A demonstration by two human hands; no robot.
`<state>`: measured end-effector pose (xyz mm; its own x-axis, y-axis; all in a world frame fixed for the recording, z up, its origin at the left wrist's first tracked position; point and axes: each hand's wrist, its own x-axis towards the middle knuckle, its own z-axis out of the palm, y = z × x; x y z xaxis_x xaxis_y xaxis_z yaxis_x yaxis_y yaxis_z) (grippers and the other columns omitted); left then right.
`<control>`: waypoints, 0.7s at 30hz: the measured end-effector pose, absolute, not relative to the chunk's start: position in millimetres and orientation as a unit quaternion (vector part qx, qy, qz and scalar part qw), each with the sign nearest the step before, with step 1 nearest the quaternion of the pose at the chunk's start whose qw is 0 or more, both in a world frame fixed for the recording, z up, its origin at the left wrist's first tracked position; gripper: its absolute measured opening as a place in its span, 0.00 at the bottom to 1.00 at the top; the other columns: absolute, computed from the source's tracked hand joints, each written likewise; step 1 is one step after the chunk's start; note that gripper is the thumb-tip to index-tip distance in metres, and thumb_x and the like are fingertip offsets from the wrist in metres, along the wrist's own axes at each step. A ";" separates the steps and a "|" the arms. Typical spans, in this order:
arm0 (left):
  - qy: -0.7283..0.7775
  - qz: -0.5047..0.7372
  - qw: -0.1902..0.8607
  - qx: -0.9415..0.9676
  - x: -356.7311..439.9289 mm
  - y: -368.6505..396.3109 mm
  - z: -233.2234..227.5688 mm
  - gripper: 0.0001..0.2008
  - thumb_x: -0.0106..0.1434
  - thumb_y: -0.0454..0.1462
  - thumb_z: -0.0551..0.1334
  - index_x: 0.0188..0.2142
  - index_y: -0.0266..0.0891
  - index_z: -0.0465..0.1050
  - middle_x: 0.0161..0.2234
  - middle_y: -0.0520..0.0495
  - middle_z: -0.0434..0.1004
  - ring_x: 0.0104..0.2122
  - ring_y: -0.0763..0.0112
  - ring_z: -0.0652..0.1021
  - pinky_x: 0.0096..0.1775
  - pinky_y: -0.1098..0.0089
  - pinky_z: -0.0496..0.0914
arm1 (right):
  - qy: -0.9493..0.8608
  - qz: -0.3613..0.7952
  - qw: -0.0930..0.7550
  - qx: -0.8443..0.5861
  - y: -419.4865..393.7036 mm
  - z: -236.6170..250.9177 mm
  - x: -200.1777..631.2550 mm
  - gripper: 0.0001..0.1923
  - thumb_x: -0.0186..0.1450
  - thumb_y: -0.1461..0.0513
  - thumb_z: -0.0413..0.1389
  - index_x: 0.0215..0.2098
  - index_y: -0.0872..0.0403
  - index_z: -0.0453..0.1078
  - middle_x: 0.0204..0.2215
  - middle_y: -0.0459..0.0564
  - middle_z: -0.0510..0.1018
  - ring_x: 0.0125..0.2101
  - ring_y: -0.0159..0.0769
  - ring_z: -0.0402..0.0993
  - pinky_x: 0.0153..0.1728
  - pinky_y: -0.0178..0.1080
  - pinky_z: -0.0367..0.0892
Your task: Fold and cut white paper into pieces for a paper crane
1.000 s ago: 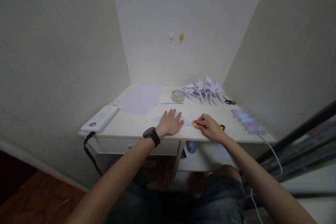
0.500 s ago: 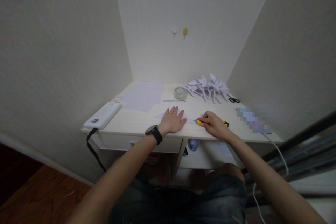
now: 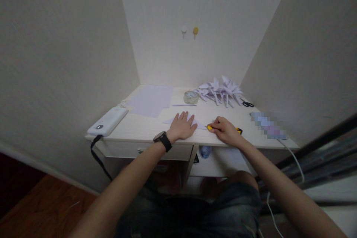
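My left hand (image 3: 183,125) lies flat on a folded white paper triangle (image 3: 168,121), fingers spread, pressing it against the white desk (image 3: 139,128). A dark watch is on that wrist. My right hand (image 3: 224,131) is closed around a yellow and black utility knife (image 3: 239,131). Its tip meets the right corner of the paper, and most of the knife's body is hidden under my fingers. Behind my left hand lies a thin rolled paper stick (image 3: 184,105).
White paper sheets (image 3: 152,98) lie at the back left, beside a tape roll (image 3: 191,97). Several folded paper pinwheels (image 3: 220,91) are heaped at the back right, near black scissors (image 3: 247,104). A white device (image 3: 108,121) sits left; a phone (image 3: 267,125) with a cable lies right.
The whole view has shifted slightly. Both hands, the paper and the knife stay in nearly the same places on the desk.
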<state>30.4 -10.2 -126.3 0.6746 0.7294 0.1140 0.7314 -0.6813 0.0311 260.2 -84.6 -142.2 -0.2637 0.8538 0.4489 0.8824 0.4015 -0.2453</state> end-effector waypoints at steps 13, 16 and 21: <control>-0.390 -0.062 -0.015 -0.918 29.2 -4.5 -129.2 0.32 0.71 0.50 0.39 0.68 0.36 0.51 0.69 0.34 0.47 0.67 0.48 0.51 0.64 0.49 0.45 | -0.806 0.025 0.273 -0.525 -86.2 -141.2 272.2 0.14 0.66 0.58 0.55 0.47 0.48 0.79 0.34 0.53 0.73 0.38 0.41 0.69 0.41 0.44 0.67; -0.392 -0.070 -0.017 -0.917 28.7 -4.6 -129.8 0.32 0.71 0.50 0.38 0.68 0.37 0.52 0.69 0.35 0.48 0.67 0.49 0.51 0.64 0.50 0.45 | -0.801 0.034 0.268 -0.534 -88.7 -138.9 275.1 0.14 0.66 0.58 0.56 0.47 0.48 0.79 0.35 0.53 0.73 0.38 0.41 0.70 0.41 0.44 0.67; -0.393 -0.084 -0.005 -0.915 27.2 -8.7 -128.9 0.30 0.72 0.47 0.42 0.67 0.37 0.54 0.68 0.34 0.50 0.67 0.50 0.53 0.64 0.50 0.46 | -0.780 0.039 0.256 -0.570 -92.1 -134.9 294.4 0.14 0.64 0.60 0.57 0.46 0.49 0.79 0.35 0.52 0.74 0.37 0.40 0.71 0.41 0.42 0.67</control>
<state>27.2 -8.7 -128.9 0.6762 0.7211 0.1509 0.7195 -0.6904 0.0749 294.4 -92.1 -134.9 -0.2187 0.9091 0.3547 0.8694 0.3465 -0.3521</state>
